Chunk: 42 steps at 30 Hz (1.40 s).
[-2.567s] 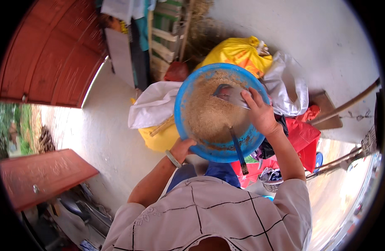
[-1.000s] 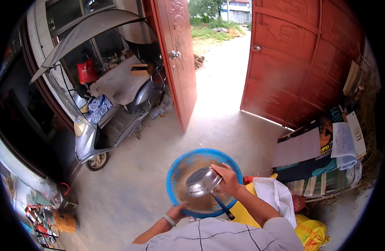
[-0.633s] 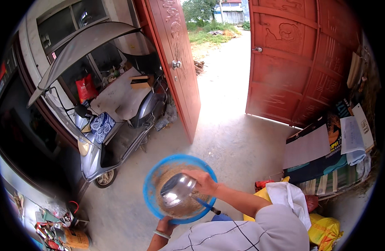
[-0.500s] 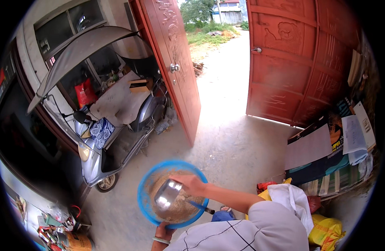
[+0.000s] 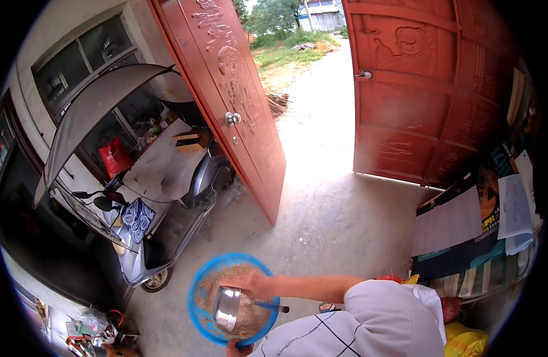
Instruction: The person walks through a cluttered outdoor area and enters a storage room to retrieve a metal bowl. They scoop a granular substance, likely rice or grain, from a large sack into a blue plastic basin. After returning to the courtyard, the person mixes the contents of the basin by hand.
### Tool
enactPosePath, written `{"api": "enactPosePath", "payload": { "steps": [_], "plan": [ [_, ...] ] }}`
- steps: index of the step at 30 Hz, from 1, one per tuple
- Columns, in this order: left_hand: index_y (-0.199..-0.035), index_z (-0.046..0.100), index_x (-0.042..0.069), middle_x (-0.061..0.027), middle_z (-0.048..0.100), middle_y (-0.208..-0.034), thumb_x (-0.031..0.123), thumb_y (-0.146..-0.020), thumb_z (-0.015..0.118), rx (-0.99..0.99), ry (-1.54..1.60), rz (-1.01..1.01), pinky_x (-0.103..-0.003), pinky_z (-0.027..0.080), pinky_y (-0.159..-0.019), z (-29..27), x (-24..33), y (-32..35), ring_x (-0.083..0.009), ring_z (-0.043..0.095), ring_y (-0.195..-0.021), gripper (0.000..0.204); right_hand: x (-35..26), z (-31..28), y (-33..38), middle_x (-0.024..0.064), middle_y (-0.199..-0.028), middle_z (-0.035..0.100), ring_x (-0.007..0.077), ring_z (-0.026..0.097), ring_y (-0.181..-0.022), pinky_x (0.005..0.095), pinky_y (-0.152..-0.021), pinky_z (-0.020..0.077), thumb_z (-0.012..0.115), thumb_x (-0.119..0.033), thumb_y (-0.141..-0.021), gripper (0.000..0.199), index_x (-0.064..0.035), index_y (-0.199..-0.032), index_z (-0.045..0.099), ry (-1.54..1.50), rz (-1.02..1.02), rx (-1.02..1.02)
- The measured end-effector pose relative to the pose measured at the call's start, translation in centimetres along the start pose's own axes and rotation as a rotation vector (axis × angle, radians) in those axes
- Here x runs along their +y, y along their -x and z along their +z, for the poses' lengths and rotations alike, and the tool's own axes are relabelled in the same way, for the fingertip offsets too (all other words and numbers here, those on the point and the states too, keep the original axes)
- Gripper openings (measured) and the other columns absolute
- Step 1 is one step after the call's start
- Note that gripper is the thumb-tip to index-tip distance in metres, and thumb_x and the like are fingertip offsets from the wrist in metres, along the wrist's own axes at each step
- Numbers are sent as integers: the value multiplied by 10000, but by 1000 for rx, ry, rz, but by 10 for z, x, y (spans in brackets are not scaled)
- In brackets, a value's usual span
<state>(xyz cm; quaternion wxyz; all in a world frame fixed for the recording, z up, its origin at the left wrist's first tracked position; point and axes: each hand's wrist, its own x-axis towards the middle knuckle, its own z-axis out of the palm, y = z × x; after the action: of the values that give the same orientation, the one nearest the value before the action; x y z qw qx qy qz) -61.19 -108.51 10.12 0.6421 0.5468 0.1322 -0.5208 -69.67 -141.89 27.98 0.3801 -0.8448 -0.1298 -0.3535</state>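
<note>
A round blue plastic basin (image 5: 193, 297) holds brown, grainy meal (image 5: 253, 318). Over the meal my right hand (image 5: 254, 284) has its fingers closed on the rim of a shiny metal bowl (image 5: 227, 309), which is tipped on its side, low in the basin. What lies inside the bowl is hidden from me. My left hand (image 5: 238, 348) grips the near rim of the basin, partly cut off by my shirt and the picture's lower edge. A tool with a blue and dark handle (image 5: 272, 306) rests in the meal, pointing right; its working end is buried.
Ahead, two red metal door leaves (image 5: 244, 113) stand open onto a bright path. At left a silver scooter (image 5: 137, 262) with a canopy is parked. Flattened cardboard (image 5: 449, 223) leans at right, above yellow sacks (image 5: 464, 342). Clutter (image 5: 98, 330) lies at lower left.
My right hand has brought the bowl lower and turned it more upright on its side against the meal. The view has shifted, so the basin appears lower and further left.
</note>
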Motion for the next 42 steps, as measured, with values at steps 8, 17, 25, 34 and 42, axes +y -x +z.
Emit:
{"api": "enactPosePath", "payload": {
  "steps": [8, 17, 25, 34, 42],
  "plan": [
    [-1187, 463, 17, -168, 556, -1118, 335, -855, 456, 82, -9, 35, -394, 430, -879, 81, -11, 10, -277, 548, -977, 459, 13, -51, -5, 100, -1134, 584, 288, 590, -982, 348, -767, 521, 607, 6, -732, 554, -116, -1255, 471, -16, -62, -14],
    [-1212, 448, 20, -165, 534, -1157, 346, -856, 465, 157, 33, 65, -398, 421, -894, 105, -25, 18, -275, 534, -1009, 484, 24, -59, -10, 127, -1118, 583, 301, 587, -986, 366, -795, 512, 593, 2, -749, 520, -81, -1247, 466, -104, -102, -27],
    [-1235, 434, 22, -162, 515, -1191, 356, -856, 473, 217, 123, 101, -402, 413, -907, 110, -42, 28, -274, 521, -1037, 507, 33, -43, -15, 140, -1110, 584, 309, 582, -992, 367, -808, 506, 600, 36, -727, 544, -92, -1241, 480, -218, -63, -113],
    [-1193, 436, 33, -131, 521, -1189, 107, -742, 518, 111, 376, 252, -419, 421, -944, 68, -70, 56, -277, 505, -1092, 465, 45, 31, -37, 138, -1120, 587, 313, 590, -976, 383, -836, 487, 672, -16, -653, 619, -99, -1236, 483, -214, -85, -316],
    [-1060, 521, 15, -117, 614, -988, 107, -796, 515, 369, 749, 324, -386, 505, -751, 57, -33, 97, -243, 610, -834, 279, 13, 117, -94, 159, -1021, 629, 215, 623, -949, 301, -818, 477, 495, 137, -748, 445, -30, -1158, 543, -403, 46, -369]
  ]
}}
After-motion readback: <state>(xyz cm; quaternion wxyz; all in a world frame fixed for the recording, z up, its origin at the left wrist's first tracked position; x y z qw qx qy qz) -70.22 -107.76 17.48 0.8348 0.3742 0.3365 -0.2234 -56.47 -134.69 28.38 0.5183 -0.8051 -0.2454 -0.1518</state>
